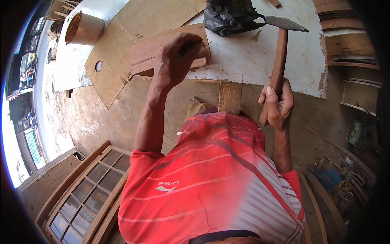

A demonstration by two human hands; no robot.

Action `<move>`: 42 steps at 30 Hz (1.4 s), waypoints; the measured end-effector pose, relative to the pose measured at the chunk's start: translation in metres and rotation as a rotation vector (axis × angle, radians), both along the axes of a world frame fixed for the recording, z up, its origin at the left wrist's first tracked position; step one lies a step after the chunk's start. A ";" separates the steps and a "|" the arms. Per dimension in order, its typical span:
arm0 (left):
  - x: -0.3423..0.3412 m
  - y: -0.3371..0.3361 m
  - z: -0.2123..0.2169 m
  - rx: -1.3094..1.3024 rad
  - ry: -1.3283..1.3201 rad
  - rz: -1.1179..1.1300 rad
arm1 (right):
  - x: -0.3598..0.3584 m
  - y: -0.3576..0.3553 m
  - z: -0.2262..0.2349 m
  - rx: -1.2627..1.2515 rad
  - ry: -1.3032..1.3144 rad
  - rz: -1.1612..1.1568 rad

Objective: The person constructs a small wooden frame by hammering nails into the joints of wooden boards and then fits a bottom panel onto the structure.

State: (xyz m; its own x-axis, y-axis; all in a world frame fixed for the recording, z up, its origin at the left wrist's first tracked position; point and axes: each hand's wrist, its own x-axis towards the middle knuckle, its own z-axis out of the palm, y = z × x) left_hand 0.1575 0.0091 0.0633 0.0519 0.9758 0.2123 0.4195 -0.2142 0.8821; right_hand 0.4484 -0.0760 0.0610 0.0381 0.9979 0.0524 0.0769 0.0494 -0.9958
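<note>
My right hand (279,101) is wrapped round the lower wooden handle of a hammer (280,51), held upright with its dark metal head at the top. Over a reddish-brown wooden piece (146,48) on the table, my left hand (180,55) is closed with its fingers curled toward the thumb. Whatever may be between those fingertips is hidden or too small to name. The wooden piece has a raised, box-like edge facing me and lies partly on a tan sheet of board (118,61).
A worn white tabletop (292,61) carries a black plastic bag (229,18) and a rusty-rimmed bucket (87,29). A wooden plank (230,97) juts from the table toward me. Wooden window frames (91,183) lean at the lower left. Shelves (349,53) stand right; clutter (337,179) lies below.
</note>
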 end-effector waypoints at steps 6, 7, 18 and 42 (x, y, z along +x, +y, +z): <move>-0.001 -0.003 -0.002 -0.009 0.028 0.008 | -0.003 0.000 0.037 -0.024 -0.314 0.123; -0.002 -0.003 -0.002 0.007 0.029 0.004 | -0.005 0.001 0.039 -0.011 -0.388 0.141; -0.002 -0.003 0.007 0.012 0.066 -0.043 | -0.023 0.004 0.069 0.225 -0.642 0.308; 0.001 -0.001 0.003 0.065 0.034 -0.058 | -0.025 0.007 0.085 0.241 -0.759 0.334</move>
